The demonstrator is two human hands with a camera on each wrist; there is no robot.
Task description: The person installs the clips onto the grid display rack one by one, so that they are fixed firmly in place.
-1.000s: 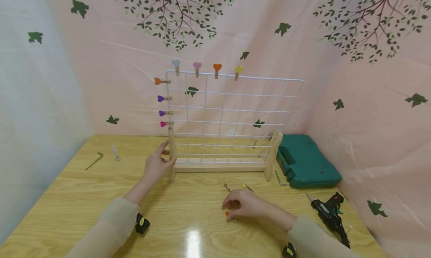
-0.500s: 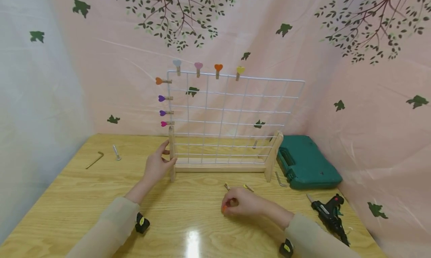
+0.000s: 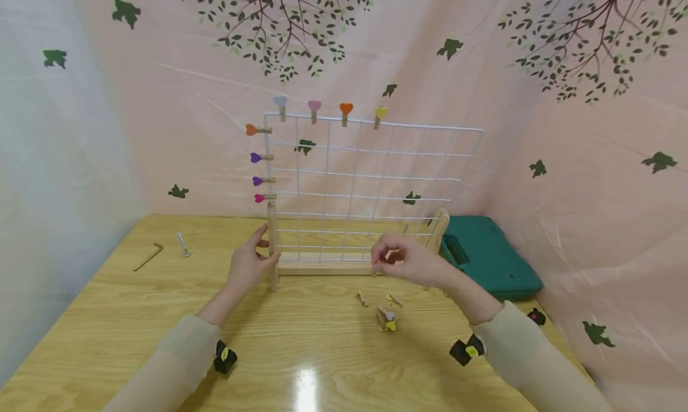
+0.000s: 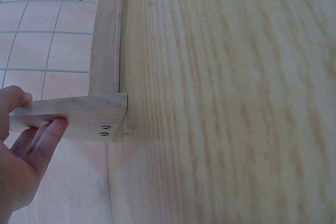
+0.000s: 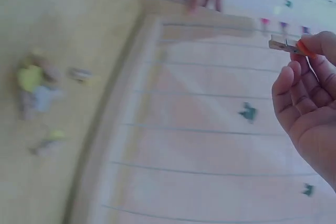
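Note:
A white wire grid (image 3: 430,126) stands in a wooden base, with several heart-topped clothespins along its top edge and more down its left edge. My left hand (image 3: 249,263) grips the base's left upright (image 4: 79,111), thumb on one side and fingers on the other. In front of the grid's lower right part, my right hand (image 3: 408,261) is raised above the table. Its thumb and index finger pinch a small wooden clothespin (image 5: 286,45) by its orange heart end, with the bare wooden end pointing outward. The other right fingers are loosely curled.
Below my right hand lie a small pile of clothespins (image 3: 387,319) and two loose clothespins (image 3: 362,300). A green case (image 3: 494,263) stands at right. The glue gun (image 3: 536,316) is mostly behind my right sleeve. A hex key (image 3: 147,257) and a bolt (image 3: 183,245) lie at left.
My right hand has picked up the orange-heart clothespin from the table and lifted it up and forward toward the grid, uncovering the pile. My left hand stays on the upright.

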